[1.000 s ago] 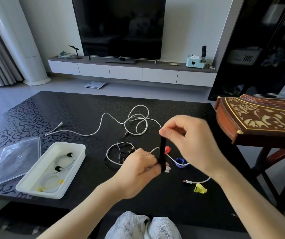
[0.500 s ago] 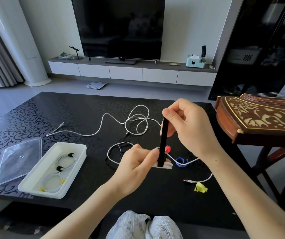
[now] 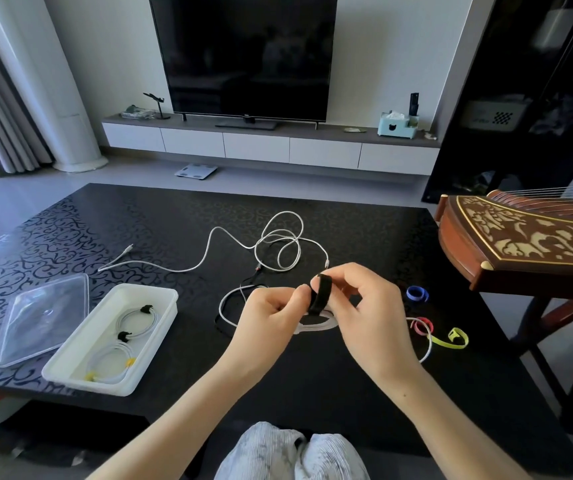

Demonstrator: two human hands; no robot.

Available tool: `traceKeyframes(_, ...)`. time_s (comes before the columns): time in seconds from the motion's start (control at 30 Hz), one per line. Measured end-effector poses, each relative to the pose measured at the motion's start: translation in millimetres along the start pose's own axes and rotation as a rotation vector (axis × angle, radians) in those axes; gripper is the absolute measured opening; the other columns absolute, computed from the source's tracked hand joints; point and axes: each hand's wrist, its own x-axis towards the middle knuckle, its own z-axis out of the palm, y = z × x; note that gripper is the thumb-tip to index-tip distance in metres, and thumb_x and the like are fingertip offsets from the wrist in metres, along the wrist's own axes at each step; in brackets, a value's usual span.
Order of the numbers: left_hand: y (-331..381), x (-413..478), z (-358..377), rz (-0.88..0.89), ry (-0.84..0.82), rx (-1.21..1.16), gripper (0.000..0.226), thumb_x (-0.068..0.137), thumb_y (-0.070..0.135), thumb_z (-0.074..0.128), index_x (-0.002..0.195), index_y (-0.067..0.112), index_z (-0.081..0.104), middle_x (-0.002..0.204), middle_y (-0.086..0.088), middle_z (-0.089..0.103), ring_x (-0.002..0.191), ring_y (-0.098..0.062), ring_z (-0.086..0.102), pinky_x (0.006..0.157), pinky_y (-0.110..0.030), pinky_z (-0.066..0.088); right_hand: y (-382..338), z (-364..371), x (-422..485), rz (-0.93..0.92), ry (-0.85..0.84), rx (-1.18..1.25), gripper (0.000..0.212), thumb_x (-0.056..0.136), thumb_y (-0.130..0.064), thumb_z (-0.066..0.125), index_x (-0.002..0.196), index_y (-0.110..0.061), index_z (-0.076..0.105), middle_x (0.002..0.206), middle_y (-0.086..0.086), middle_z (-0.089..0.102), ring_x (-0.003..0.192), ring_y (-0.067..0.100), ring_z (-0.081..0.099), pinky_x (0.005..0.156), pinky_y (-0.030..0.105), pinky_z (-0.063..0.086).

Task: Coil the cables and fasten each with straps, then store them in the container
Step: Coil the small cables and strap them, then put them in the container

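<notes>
Dark television point(image 3: 243, 53), perhaps white wall point(image 3: 389, 46)

Black table point(image 3: 364, 393) with scroll pattern, bearing a white container point(image 3: 160, 336), clear lid point(image 3: 44, 320) beside it, loose white cable point(image 3: 209, 258), small white-and-black cable point(image 3: 229, 306), blue strap point(image 3: 416, 293), red strap point(image 3: 423, 325), yellow strap point(image 3: 453, 339).

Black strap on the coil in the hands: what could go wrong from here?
1. The black fabric strap is only looped over the white coiled cable, pinched by the left hand and right hand; a slip might let the coil spring open.
2. A white tail runs past the red strap and yellow strap; lifting the coil may drag them.
3. The long white loose cable overlaps a thin black cable and could tangle.
</notes>
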Motion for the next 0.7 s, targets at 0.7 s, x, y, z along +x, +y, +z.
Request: traceKeyframes(0.7, 14.8, 10.0, 15.4, -0.557, -0.125, -0.086, 0.039, 0.096, 0.034, 0.047, 0.062, 0.014, 0.053, 0.054, 0.001, 0.049, 0.049, -0.012, 0.044, 0.060, -0.025, 0.042, 28.4, 30.7, 1.7, -0.103, 0.262, -0.182, 0.036, 0.095, -0.029, 0.036, 0.077, -0.008, 0.059, 0.052, -0.005, 0.051, 0.043, 0.009, 0.047, 0.043, 0.020, 0.036)
